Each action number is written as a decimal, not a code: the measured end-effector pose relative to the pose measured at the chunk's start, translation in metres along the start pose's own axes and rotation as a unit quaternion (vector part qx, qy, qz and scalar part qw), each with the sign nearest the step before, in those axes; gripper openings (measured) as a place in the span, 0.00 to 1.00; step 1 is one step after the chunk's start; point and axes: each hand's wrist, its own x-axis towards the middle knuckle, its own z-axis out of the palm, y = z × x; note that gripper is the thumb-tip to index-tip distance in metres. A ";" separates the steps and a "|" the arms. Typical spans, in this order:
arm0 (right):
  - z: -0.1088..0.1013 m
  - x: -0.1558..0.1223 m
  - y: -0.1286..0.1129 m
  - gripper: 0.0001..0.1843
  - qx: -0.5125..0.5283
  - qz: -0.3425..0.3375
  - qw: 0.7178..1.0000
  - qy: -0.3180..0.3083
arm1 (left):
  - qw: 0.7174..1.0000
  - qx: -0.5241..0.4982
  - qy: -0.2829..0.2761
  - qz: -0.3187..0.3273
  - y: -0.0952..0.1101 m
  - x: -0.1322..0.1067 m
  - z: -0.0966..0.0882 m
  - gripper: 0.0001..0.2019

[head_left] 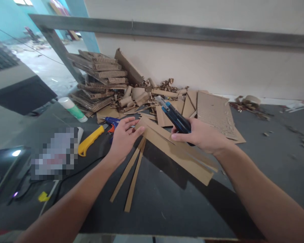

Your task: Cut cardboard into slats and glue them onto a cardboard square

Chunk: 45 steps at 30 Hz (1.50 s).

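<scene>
- Head view, far left: turquoise wall (pixel 5 20), pale littered floor (pixel 57 76).
- Corrugated cardboard stack (pixel 106 74), back of the dark bench (pixel 162 206).
- Left grip (pixel 123 136) pinching the cardboard strip (pixel 167 146) over the bench.
- Right grip (pixel 204 133) wrapped round a blue-black cutter (pixel 176 116).
- Scraps (pixel 252 103) below the pale wall (pixel 273 72).

A dark table (pixel 162 209) fills most of the frame's lower part, small scraps dotting its surface at the right. Two narrow cardboard strips (pixel 131 189) lie at lower centre, splayed apart toward their near ends. A yellow-handled tool (pixel 91 140) rests left of centre, with a blue glue gun (pixel 112 120) just beside it. Farther left are a white-and-green bottle (pixel 73 109), a pixelated item (pixel 55 153), a dark cord (pixel 76 173) and a yellow scrap (pixel 43 196). Toward upper left rises a cardboard stack (pixel 103 76); curled offcuts (pixel 131 99) heap up near upper centre, and a ridged sheet (pixel 215 113) lies right of centre.
</scene>
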 end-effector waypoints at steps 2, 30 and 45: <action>0.002 0.000 -0.001 0.14 -0.002 0.013 1.000 -0.016 | 0.997 -0.047 -0.033 -0.044 0.005 -0.004 0.002 0.28; 0.006 0.000 -0.003 0.17 0.045 -0.012 0.998 -0.049 | 0.954 0.002 -0.268 -0.131 0.017 -0.023 0.008 0.18; 0.017 -0.002 -0.005 0.20 0.106 -0.031 0.994 -0.010 | 0.964 0.119 -0.218 0.095 0.010 -0.017 0.002 0.25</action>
